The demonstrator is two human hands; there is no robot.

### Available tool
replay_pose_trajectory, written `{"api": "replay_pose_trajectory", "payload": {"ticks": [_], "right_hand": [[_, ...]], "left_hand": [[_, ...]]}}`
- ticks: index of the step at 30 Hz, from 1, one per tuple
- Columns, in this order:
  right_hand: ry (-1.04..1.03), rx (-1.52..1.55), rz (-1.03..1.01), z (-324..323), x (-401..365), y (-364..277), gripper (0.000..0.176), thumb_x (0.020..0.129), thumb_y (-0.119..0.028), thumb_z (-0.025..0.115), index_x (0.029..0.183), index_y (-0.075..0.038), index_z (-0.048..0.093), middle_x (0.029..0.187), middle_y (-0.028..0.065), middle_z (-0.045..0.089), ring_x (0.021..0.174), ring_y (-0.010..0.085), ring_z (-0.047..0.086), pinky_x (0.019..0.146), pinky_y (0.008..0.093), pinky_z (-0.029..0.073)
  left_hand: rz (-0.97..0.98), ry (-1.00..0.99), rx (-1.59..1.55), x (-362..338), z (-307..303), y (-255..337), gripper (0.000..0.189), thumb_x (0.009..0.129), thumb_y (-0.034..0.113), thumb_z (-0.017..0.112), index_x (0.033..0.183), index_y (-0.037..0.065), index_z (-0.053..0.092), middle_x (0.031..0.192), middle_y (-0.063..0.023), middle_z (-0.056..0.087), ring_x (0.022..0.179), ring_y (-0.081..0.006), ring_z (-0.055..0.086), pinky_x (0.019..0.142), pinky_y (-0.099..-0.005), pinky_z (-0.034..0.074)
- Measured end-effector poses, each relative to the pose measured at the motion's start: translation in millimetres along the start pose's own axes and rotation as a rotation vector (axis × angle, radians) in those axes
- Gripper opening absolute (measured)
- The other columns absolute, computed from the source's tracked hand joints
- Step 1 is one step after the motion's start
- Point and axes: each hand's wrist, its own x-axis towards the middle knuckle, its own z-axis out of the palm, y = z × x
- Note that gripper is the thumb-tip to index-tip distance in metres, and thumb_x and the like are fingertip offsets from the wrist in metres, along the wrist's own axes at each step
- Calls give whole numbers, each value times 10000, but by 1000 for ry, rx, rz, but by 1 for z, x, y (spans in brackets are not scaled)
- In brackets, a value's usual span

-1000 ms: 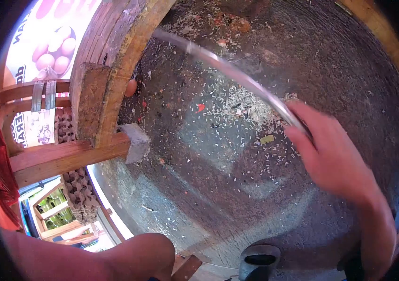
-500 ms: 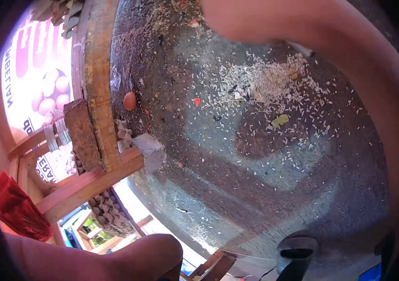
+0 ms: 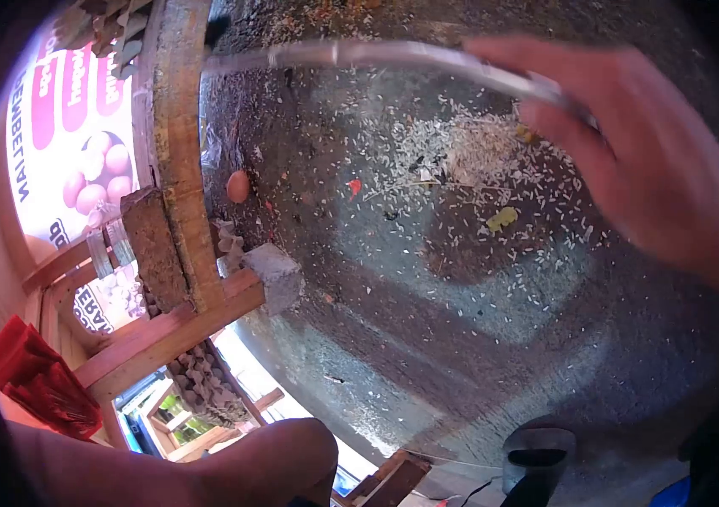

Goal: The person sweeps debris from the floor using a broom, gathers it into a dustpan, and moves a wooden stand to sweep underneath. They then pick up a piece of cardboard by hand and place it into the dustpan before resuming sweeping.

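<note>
My right hand [image 3: 630,144] comes in from the right edge, closed around the end of a long, thin, pale stick [image 3: 376,53]. The stick is blurred and reaches left across the upper floor towards the wooden frame; its far end is hard to make out. Just below and left of the hand lies a heap of pale grains [image 3: 482,156] like rice, mixed with dirt and scattered outward. A yellow-green leaf scrap [image 3: 503,220] and a red scrap [image 3: 354,186] lie among the grains. My left hand does not show.
A brown egg [image 3: 239,187] lies on the floor beside the wooden shelf frame [image 3: 178,144]. The frame's leg meets a grey block [image 3: 275,277]. Egg trays [image 3: 203,389], a red plastic bag [image 3: 38,384] and a printed sign [image 3: 81,160] are left. A bare limb [image 3: 233,465] and a sandal [image 3: 537,452] show below.
My right hand has come lower into full view from the top edge. The stick now stretches left over the floor. The view has shifted slightly; the grain heap looks much the same.
</note>
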Motion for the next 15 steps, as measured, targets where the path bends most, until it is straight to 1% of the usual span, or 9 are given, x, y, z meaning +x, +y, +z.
{"api": "replay_pose_trajectory", "payload": {"ticks": [1,3,5,7,8,10,12,14,15], "right_hand": [[13,-36,-4,1,5,1,284,960,-197,449,1191,-74,560,946,107,604,856,171,581,796,342,452],[-127,89,338,6,54,6,297,961,-199,444,1205,-79,564,969,103,590,862,159,563,806,325,446],[-571,-919,-689,-24,102,2,129,789,-77,560,698,-9,620,612,68,569,562,193,538,573,300,462],[-533,-765,-465,-10,129,-6,149,794,-59,533,778,8,665,694,134,633,625,248,601,586,348,483],[-534,-768,-466,-6,133,-8,149,794,-59,533,778,8,665,694,134,633,625,248,601,586,348,483],[-514,-278,-125,-3,136,-13,190,812,-69,515,822,30,677,726,182,639,653,277,623,577,391,482],[-788,-492,-506,-10,135,-15,216,859,-105,478,865,38,640,754,187,633,659,291,610,590,398,474],[-657,210,283,-5,101,-25,316,960,-213,446,1216,-68,561,1008,96,582,928,167,546,834,328,437],[-528,213,139,0,80,-13,321,958,-208,450,1222,-61,557,1007,103,581,943,170,542,843,327,436]], "left_hand": [[-4,3,1,0,-1,0,569,860,356,481,1269,-33,409,1225,-187,436,1146,-307,399,994,-402,244],[-13,5,5,-1,-4,0,574,858,357,482,1272,-33,406,1230,-189,434,1152,-308,396,999,-403,241],[-14,4,1,-1,-6,1,580,857,359,483,1276,-34,404,1236,-190,431,1158,-310,393,1003,-405,237],[-21,6,1,-1,-5,2,585,855,360,483,1279,-35,401,1242,-191,429,1163,-311,391,1008,-406,234],[-23,9,-1,-1,-5,2,588,854,361,484,1280,-35,400,1244,-192,428,1166,-312,389,1010,-407,232],[-26,10,0,-1,-6,2,593,853,362,485,1284,-36,398,1250,-194,426,1171,-313,387,1015,-408,228],[-30,10,-1,0,-8,1,599,851,364,486,1287,-37,395,1256,-195,423,1177,-314,384,1019,-410,224],[-28,13,-2,2,-10,2,604,849,365,486,1290,-37,393,1261,-196,421,1182,-316,381,1023,-411,221],[-30,14,-4,1,-9,2,607,849,366,487,1292,-38,392,1264,-197,420,1185,-316,380,1026,-412,219]]}}
